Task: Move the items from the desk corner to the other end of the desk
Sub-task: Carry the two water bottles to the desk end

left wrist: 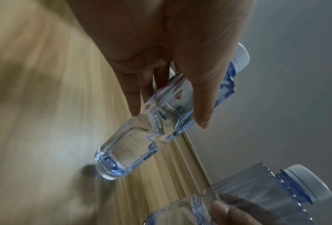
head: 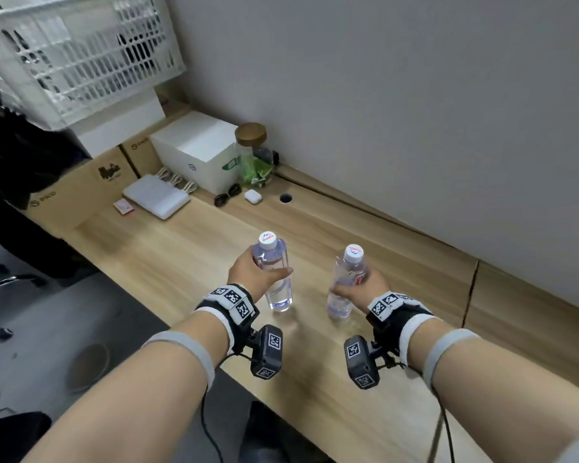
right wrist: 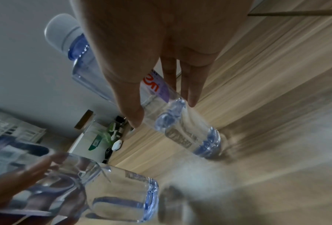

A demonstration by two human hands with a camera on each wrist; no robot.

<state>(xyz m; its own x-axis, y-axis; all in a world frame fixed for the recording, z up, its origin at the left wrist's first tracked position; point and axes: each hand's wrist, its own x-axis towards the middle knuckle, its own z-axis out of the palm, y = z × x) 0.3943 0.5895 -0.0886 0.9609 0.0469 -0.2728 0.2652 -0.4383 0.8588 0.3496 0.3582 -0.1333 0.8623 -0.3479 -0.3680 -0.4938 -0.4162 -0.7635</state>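
Two clear water bottles with white caps are over the middle of the wooden desk (head: 168, 259). My left hand (head: 258, 272) grips the left bottle (head: 276, 279) around its upper body, its base just above the desk. My right hand (head: 355, 289) grips the right bottle (head: 346, 282) at its red-and-purple label. The left wrist view shows thumb and fingers wrapped around the left bottle (left wrist: 161, 121), with the other bottle (left wrist: 257, 197) at lower right. In the right wrist view the right bottle (right wrist: 173, 115) is held with its base near the desk, and the left bottle (right wrist: 103, 193) is at lower left.
The far corner holds a white box (head: 198, 148), a jar with a wooden lid (head: 251, 145), a green packet (head: 258, 172), a white earbud case (head: 252, 196), black cables (head: 226, 194), a white charger (head: 157, 200), cardboard boxes and a white basket (head: 77, 51). A grey wall borders the desk's right side.
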